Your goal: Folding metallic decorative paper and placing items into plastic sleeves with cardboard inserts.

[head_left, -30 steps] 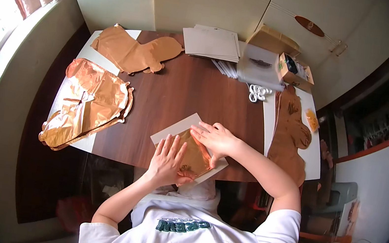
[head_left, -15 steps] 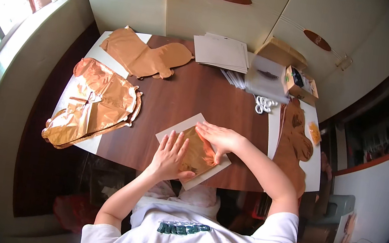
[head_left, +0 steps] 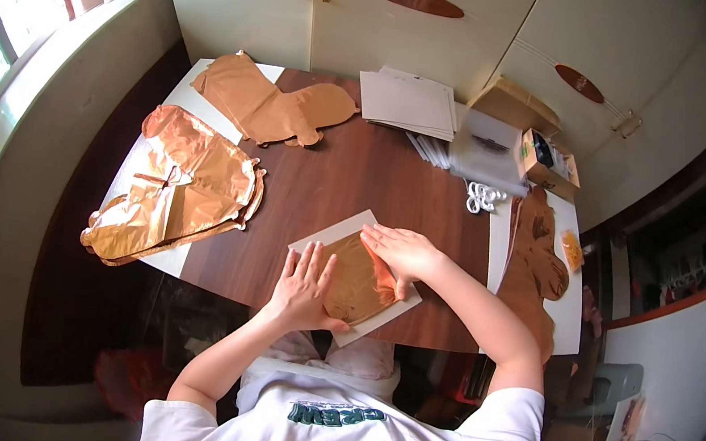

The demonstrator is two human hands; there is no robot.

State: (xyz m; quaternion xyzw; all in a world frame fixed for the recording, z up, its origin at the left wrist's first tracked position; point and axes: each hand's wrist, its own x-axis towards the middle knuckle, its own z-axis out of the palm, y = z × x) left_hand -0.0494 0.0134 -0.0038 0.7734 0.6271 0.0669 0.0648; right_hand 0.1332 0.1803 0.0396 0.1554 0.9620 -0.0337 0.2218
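A folded piece of copper-gold foil (head_left: 352, 282), like a foil balloon, lies on a white card (head_left: 331, 234) near the table's front edge. My left hand (head_left: 299, 292) rests at the left side of the foil and card, fingers stretched and slightly spread, thumb toward the near corner. Across the foil's right side lies my right hand (head_left: 402, 253), flat with its fingers reaching to the far corner. Shiny creased foil shows by its thumb. Neither hand grips anything that I can see; the palms cover part of the card.
Flat gold foil balloons (head_left: 186, 188) are piled at the left, with matte brown ones (head_left: 253, 98) behind and more (head_left: 533, 255) at the right. White cards (head_left: 407, 102), clear plastic bags (head_left: 492, 145), white cord (head_left: 484, 197), an open cardboard box (head_left: 550, 165) and a small orange-yellow packet (head_left: 572, 250) also lie there.
My left hand has shifted slightly left, baring more of the foil's near-left part. The right hand stays on the foil's right side. The whole view has shifted a little.
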